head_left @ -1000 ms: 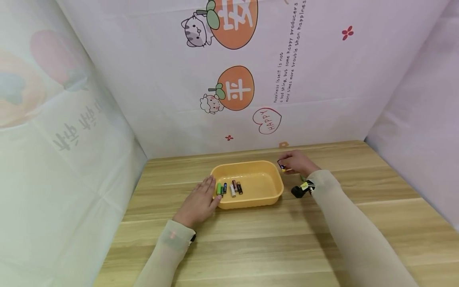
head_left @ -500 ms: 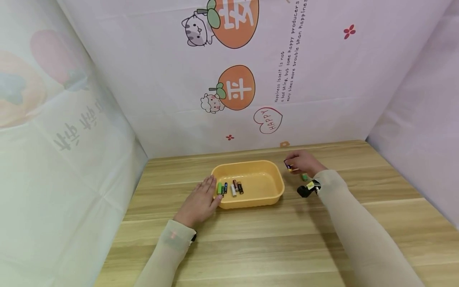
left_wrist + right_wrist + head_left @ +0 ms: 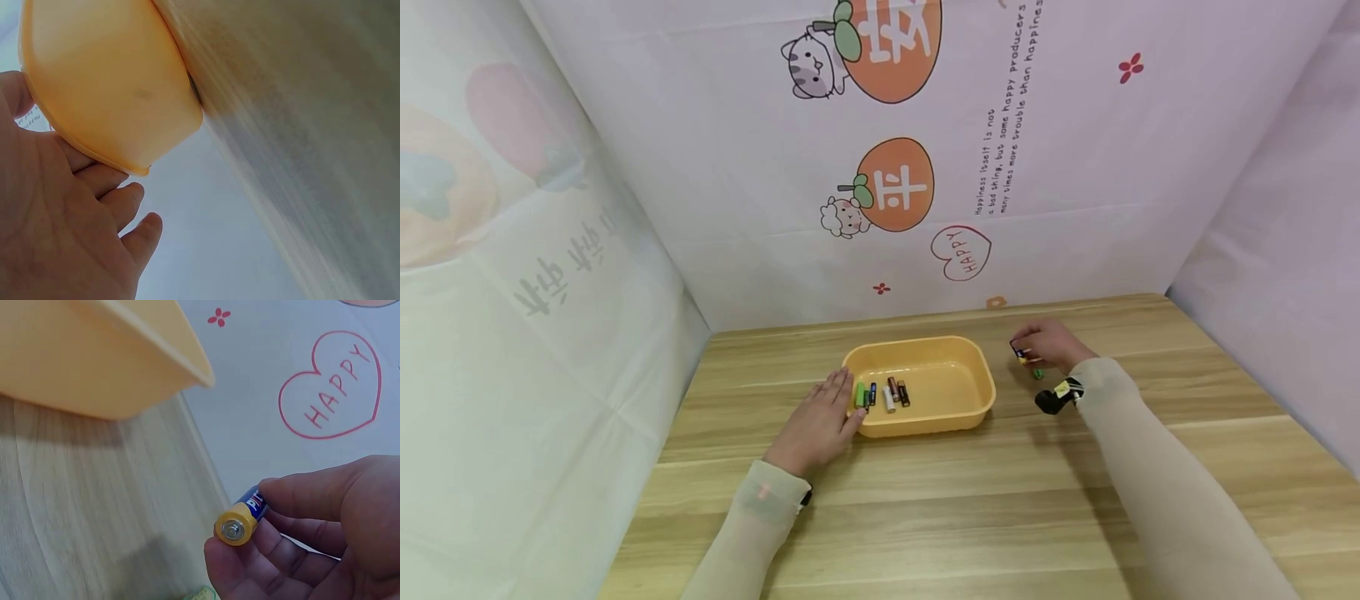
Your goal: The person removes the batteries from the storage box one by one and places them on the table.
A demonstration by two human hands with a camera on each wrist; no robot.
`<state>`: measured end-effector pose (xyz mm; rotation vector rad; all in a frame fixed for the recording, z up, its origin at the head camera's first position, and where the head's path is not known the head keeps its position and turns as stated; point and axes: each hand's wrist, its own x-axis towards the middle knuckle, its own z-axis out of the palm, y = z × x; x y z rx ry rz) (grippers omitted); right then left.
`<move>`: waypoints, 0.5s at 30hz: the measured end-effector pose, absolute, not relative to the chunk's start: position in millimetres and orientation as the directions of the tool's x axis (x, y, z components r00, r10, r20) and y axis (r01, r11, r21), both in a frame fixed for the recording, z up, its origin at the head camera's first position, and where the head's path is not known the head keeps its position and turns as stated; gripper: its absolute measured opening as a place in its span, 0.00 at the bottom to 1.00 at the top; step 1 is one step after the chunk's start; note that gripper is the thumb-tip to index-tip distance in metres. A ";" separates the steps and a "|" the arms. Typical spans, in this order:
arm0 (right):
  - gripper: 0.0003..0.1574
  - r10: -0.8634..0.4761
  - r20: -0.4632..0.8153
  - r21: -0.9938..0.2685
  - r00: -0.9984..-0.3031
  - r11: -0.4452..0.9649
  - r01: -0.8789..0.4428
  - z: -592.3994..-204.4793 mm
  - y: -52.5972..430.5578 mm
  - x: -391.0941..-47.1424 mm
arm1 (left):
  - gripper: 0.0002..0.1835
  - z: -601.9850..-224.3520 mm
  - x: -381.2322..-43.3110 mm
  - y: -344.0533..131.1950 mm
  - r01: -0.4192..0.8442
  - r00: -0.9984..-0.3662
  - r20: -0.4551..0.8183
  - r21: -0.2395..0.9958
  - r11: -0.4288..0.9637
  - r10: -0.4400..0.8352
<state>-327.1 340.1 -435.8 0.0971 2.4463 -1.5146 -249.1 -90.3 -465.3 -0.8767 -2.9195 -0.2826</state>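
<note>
My left hand (image 3: 814,423) rests against the left side of a yellow plastic tray (image 3: 951,417), its fingers fairly straight along the rim. Seen from the left wrist, several fingers touch the outer side of the tray rim (image 3: 47,119) and the thumb lies by its edge. Right of the tray, my right hand (image 3: 1051,345) pinches a blue-and-yellow battery (image 3: 240,519) between thumb and fingers, its metal end facing the right wrist camera. Below that hand a green battery (image 3: 1038,374) lies on the table, barely in the right wrist view.
Several batteries lie in the tray's left half, among them a green battery (image 3: 860,394), a white battery (image 3: 889,400) and a black battery (image 3: 903,393). The wooden table (image 3: 925,508) meets a white printed backdrop (image 3: 760,225) behind the tray.
My right hand has moved rightward, away from the tray, with the blue-and-yellow battery still held. The green battery on the table has come into sight below it. The left hand stays in place.
</note>
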 end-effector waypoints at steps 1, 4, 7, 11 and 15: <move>0.21 -0.075 -0.256 -0.868 -0.964 0.456 0.195 -436.5 342.3 -326.7 | 0.36 -465.3 -249.1 -90.1 0.549 -0.836 0.123 0.154 0.821 0.535; 0.23 -0.071 -0.252 -0.869 -0.965 0.455 0.193 -438.2 348.2 -325.8 | 0.36 -464.4 -248.6 -89.5 0.541 -0.841 0.113 0.164 0.825 0.530; 0.24 -0.066 -0.264 -0.877 -0.962 0.432 0.210 -440.2 353.3 -324.8 | 0.36 -464.6 -248.3 -89.4 0.545 -0.838 0.122 0.160 0.823 0.531; 0.25 -0.068 -0.283 -0.881 -0.957 0.414 0.231 -443.2 358.7 -323.3 | 0.37 -465.5 -247.1 -89.8 0.551 -0.834 0.128 0.154 0.820 0.536; 0.25 -0.064 -0.280 -0.881 -0.958 0.414 0.229 -445.7 363.6 -321.9 | 0.36 -465.5 -245.9 -89.5 0.552 -0.833 0.131 0.160 0.818 0.537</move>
